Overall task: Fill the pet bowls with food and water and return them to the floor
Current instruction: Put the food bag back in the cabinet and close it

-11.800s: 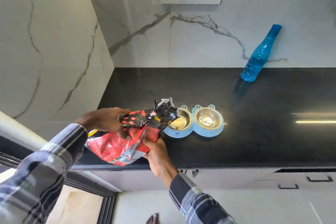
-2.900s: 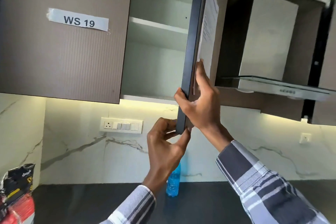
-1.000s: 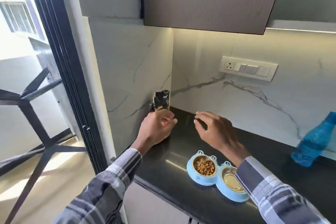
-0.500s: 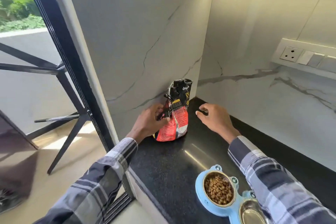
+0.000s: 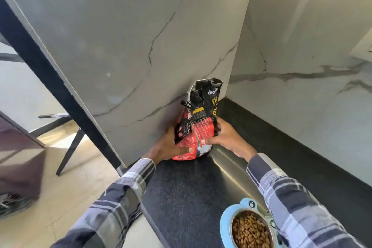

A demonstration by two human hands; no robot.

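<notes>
A red and black pet food bag (image 5: 201, 125) stands upright in the back left corner of the black counter (image 5: 187, 197), leaning on the marble side wall. My left hand (image 5: 167, 145) grips its left side and my right hand (image 5: 227, 137) grips its right side. At the bottom right sits the light blue double pet bowl (image 5: 226, 219); its left steel bowl is full of brown kibble (image 5: 250, 231). The second bowl is hidden by my right sleeve.
Marble walls (image 5: 302, 66) close the corner behind and left of the bag. The counter's left edge drops to a beige floor (image 5: 66, 183). A black door frame (image 5: 60, 86) and a dark table leg (image 5: 68, 153) stand to the left.
My right hand has moved in and closed on the bag's right side. The view has dropped closer to the corner; the bag still stands in the same place.
</notes>
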